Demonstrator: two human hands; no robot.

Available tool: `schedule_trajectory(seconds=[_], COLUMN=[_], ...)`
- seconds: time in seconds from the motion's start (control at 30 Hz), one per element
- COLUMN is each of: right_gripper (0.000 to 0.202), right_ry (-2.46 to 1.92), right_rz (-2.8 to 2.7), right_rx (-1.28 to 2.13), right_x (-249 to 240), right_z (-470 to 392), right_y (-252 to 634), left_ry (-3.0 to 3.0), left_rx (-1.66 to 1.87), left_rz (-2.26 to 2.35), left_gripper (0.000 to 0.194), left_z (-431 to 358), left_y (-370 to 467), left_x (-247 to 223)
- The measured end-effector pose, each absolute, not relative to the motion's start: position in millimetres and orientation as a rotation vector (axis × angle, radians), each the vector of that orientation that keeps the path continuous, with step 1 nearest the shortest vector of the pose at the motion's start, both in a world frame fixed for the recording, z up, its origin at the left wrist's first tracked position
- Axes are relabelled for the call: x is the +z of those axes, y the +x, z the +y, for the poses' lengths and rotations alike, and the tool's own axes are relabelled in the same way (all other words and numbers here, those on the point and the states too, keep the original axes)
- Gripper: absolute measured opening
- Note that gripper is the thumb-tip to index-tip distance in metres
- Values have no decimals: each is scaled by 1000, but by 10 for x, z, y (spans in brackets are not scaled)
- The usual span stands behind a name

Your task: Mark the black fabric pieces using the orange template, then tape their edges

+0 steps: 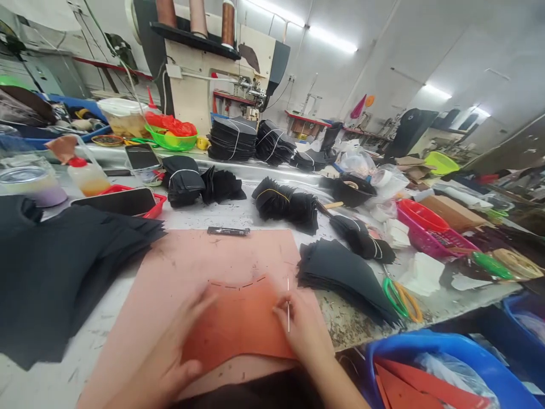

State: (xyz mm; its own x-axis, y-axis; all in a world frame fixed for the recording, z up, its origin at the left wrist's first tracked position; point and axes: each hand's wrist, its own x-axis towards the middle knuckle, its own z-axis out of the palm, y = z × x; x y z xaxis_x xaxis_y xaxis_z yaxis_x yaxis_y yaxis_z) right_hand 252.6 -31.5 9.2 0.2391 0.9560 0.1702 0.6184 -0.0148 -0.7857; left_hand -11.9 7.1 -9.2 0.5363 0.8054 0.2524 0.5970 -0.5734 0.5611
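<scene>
An orange pattern template (pixel 242 321) with a row of dark dash-like slots along its curved top edge lies in front of me on a pale pink board (pixel 191 255). My left hand (pixel 183 329) rests on its left side, fingers stretched out and slightly blurred. At the right side, my right hand (pixel 300 321) pinches a thin, pale pen-like stick (pixel 288 309), held nearly upright in the view. Whether any dark piece lies under the template I cannot tell. A small black bar (pixel 229 231) sits at the board's far edge.
Stacked dark pieces lie left (pixel 85 255) and right (pixel 344 272) of the board. Tied black bundles (pixel 285 201) stand behind it. Green-and-orange-handled scissors (pixel 402 298) lie right. A sewing machine (pixel 191 74) stands at the back; a blue bin (pixel 409 343) is below right.
</scene>
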Motion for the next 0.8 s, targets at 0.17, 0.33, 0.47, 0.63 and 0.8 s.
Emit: schedule_trajectory(seconds=[0.17, 0.33, 0.47, 0.63, 0.8], right_gripper=[9, 10, 12, 12, 16], right_ry=[-1724, -1778, -1777, -1781, -1780], right_rz=[-1666, -1724, -1708, -1690, -1732], right_rx=[413, 438, 482, 486, 405], right_x=[-20, -22, -17, -7, 55], right_z=[-367, -391, -407, -407, -385], right_y=[2455, 2512, 2525, 2526, 2546], left_ry=[2771, 2840, 2876, 2918, 2948], left_rx=[436, 487, 491, 537, 585], left_rz=[1007, 1010, 989, 962, 942], left_gripper=[59, 61, 60, 61, 59], left_z=[48, 66, 66, 67, 102], left_y=[-35, 7, 24, 41, 55], left_x=[-205, -271, -262, -301, -313])
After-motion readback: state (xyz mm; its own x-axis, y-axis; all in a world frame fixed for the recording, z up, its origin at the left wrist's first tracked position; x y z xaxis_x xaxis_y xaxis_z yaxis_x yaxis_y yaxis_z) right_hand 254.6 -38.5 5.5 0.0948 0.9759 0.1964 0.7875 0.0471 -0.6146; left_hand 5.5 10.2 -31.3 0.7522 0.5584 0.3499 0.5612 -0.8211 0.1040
